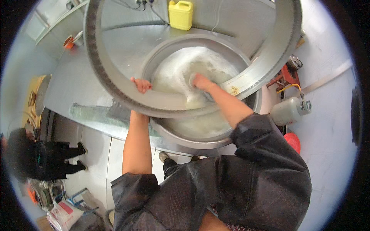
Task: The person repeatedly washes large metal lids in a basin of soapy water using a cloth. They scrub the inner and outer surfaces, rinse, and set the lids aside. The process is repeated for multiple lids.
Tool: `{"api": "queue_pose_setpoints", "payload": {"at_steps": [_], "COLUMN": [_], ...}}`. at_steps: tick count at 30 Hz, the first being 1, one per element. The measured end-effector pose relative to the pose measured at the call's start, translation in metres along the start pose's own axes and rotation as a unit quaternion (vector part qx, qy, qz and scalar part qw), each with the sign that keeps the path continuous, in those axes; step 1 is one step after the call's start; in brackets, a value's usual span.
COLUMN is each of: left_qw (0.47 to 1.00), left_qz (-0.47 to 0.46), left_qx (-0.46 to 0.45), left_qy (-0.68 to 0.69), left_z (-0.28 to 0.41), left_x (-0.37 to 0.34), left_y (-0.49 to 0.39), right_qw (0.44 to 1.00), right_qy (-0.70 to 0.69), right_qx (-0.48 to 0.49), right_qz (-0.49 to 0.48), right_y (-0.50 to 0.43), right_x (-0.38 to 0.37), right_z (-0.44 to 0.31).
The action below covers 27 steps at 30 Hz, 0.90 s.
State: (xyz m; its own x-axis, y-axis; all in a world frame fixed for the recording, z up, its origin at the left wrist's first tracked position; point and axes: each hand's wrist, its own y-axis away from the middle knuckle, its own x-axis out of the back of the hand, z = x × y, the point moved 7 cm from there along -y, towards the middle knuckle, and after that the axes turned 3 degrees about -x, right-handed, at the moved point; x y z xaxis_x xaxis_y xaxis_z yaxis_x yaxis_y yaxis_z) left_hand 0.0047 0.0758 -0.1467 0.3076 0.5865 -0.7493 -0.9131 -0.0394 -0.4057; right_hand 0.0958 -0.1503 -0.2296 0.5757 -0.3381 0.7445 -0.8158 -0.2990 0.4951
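Note:
A wide metal ring (260, 69), like a steamer's side wall, is tilted over a large round metal basin (190, 143). My left hand (142, 85) grips the ring's lower left, with fingers over the band and the forearm passing beneath it. White foam (196, 55) and cloudy water fill much of the basin, seen through the ring. My right hand (201, 82) reaches over the ring's lower right edge, above the water. Its fingers are curled around a small pale thing (191, 78), too blurred to name. Brown spots mark the band near my right forearm.
The basin stands on a metal counter (95, 63). A yellow jerrycan (180, 16) is at its back. To the right are a gas cylinder (287, 111), a red stool (289, 76) and a red basin (292, 143). A person in dark clothes (43, 158) stands at the left.

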Motion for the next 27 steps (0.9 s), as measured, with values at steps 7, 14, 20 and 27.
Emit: {"api": "queue_pose_setpoints", "payload": {"at_steps": [7, 14, 20, 27], "left_qw": [0.973, 0.979, 0.999, 0.993], "left_qz": [0.187, 0.098, -0.003, 0.115], "left_qx": [0.042, -0.044, 0.007, -0.009], "left_qy": [-0.126, -0.171, 0.036, 0.021], "left_z": [-0.002, 0.006, -0.001, -0.002], "left_x": [0.006, -0.003, -0.002, 0.006], "left_y": [0.015, 0.007, -0.001, 0.004], "right_qw": [0.867, 0.864, 0.843, 0.851], "right_qy": [-0.391, -0.259, -0.489, -0.381], "right_qx": [0.305, 0.400, 0.198, 0.361], "right_qz": [-0.046, 0.162, -0.107, -0.012], "right_y": [0.102, 0.109, 0.116, 0.142], "right_x": [-0.009, -0.026, -0.033, -0.036], "right_z": [-0.128, -0.171, -0.111, -0.185]}}
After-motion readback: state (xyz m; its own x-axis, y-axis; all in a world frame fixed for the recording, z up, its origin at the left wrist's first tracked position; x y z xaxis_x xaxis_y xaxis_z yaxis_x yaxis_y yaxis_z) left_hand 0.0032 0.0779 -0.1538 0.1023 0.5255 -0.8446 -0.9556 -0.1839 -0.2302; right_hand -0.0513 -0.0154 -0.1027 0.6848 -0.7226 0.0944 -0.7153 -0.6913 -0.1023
